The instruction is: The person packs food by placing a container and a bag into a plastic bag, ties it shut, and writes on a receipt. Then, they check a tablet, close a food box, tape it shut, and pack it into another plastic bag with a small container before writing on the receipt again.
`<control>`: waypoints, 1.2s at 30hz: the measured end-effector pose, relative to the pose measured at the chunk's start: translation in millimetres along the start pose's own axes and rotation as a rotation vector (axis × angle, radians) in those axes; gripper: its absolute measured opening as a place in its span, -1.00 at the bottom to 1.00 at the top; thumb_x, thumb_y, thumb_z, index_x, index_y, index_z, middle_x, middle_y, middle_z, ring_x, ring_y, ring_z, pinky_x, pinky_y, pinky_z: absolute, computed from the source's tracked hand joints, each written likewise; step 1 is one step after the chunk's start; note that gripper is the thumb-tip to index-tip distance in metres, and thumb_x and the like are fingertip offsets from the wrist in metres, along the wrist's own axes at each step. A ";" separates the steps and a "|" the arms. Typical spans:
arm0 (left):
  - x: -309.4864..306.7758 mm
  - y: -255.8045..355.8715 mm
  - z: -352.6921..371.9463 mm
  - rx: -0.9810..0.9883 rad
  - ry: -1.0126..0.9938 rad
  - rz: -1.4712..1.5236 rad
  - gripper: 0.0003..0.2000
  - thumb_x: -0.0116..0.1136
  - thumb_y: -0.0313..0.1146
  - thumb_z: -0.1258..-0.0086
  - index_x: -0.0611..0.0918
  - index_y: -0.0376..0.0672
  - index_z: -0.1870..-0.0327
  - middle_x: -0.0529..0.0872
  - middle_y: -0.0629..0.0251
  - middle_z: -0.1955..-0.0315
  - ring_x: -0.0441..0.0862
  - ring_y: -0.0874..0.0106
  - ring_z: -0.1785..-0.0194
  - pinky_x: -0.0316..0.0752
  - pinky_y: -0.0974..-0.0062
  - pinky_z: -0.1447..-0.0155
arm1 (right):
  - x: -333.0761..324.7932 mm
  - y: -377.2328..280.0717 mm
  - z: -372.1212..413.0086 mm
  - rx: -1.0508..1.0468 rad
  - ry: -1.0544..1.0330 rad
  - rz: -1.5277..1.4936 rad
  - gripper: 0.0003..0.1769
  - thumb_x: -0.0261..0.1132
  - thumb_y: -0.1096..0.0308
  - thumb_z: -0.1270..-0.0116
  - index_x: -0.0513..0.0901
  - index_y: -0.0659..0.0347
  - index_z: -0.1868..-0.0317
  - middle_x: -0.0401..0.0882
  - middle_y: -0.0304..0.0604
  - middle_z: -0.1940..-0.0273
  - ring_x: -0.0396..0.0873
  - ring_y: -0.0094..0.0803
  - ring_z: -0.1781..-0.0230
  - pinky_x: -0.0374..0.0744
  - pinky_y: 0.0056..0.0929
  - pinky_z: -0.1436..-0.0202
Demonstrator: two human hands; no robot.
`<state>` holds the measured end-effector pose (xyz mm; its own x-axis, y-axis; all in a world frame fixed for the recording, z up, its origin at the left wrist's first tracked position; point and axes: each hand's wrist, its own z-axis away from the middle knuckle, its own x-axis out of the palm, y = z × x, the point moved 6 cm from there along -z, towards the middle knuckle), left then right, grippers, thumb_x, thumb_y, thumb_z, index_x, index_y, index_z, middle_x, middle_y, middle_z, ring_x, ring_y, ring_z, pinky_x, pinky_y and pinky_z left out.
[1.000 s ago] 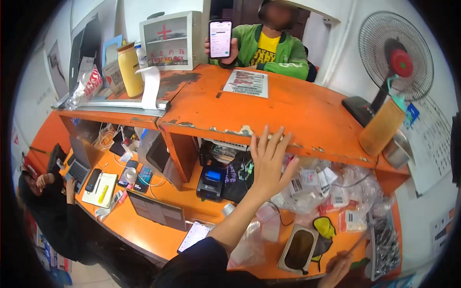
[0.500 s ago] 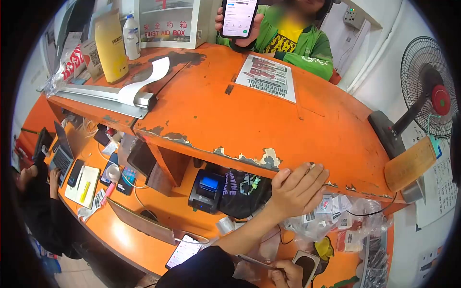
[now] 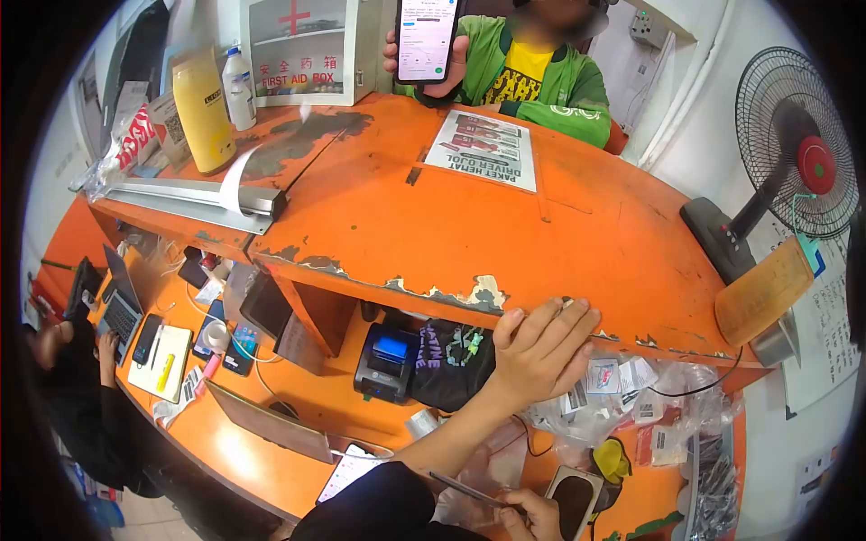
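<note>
My left hand (image 3: 548, 347) lies over the front edge of the orange counter (image 3: 397, 225), fingers stretched out and holding nothing. Below it, my right hand (image 3: 532, 516) is closed around a thin dark pen (image 3: 465, 489) that points left. A cased phone (image 3: 574, 500) lies just right of that hand. Left of my sleeve, another phone (image 3: 354, 469) rests on the lower desk with its screen lit. Across the counter, a person in a green jacket (image 3: 564, 86) holds up a phone (image 3: 426, 41) with its screen facing me.
A small black printer (image 3: 383, 362) and a black printed bag (image 3: 456, 361) sit under the counter. Clear plastic bags (image 3: 577, 419) lie at right. A fan (image 3: 794, 162) stands beyond. A paper dispenser bar (image 3: 180, 200) and yellow bottle (image 3: 203, 117) stand left. Another person's hand (image 3: 106, 356) is at a laptop.
The whole view has shifted slightly, with most things a little further left. The white paper strip on the dispenser bar has curled differently. Both my hands keep their poses.
</note>
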<state>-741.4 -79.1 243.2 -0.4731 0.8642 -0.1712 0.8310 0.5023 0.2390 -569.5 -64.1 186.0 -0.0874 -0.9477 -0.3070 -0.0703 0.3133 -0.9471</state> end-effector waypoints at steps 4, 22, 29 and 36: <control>0.6 0.8 -0.1 0.002 0.018 -0.002 -0.72 0.07 -0.16 -0.21 0.70 0.06 0.11 0.66 0.52 0.06 0.45 0.51 -0.06 -0.07 0.31 -0.31 | -1.5 1.8 0.6 -0.079 0.047 0.058 -0.85 0.14 0.42 -0.34 0.54 0.37 0.21 0.49 -0.14 0.53 0.46 -0.45 0.58 0.41 -0.51 0.48; 3.5 -0.6 -9.1 0.398 0.148 -0.150 -0.70 -0.07 -0.14 -0.43 0.71 -0.04 0.13 0.72 0.50 0.21 0.54 0.45 0.17 0.14 0.40 -0.07 | -53.2 39.7 64.5 -0.154 0.295 -0.213 -0.88 0.11 0.34 -0.37 0.44 0.22 0.24 0.47 -0.02 0.49 0.51 -0.08 0.48 0.42 -0.21 0.39; 4.6 9.6 -9.3 0.504 0.229 -0.280 -0.64 -0.18 -0.14 -0.47 0.71 -0.07 0.19 0.73 0.51 0.28 0.50 0.46 0.36 0.18 0.44 0.16 | -83.0 57.1 83.9 -0.204 0.482 -0.302 -0.92 0.17 0.42 -0.33 0.46 0.23 0.22 0.47 -0.01 0.49 0.51 -0.07 0.49 0.43 -0.24 0.42; 5.1 7.9 -8.0 0.492 0.232 -0.290 -0.65 -0.16 -0.17 -0.42 0.71 -0.10 0.20 0.73 0.47 0.29 0.49 0.42 0.37 0.19 0.41 0.14 | -115.7 71.6 98.4 -0.113 0.541 -0.286 -0.89 0.16 0.41 -0.33 0.46 0.27 0.21 0.48 0.00 0.46 0.49 -0.09 0.52 0.41 -0.28 0.44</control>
<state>-739.6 -70.6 251.9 -0.7057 0.7058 0.0621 0.6701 0.6934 -0.2650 -466.7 61.9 144.5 -0.5388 -0.8390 0.0763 -0.2678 0.0846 -0.9598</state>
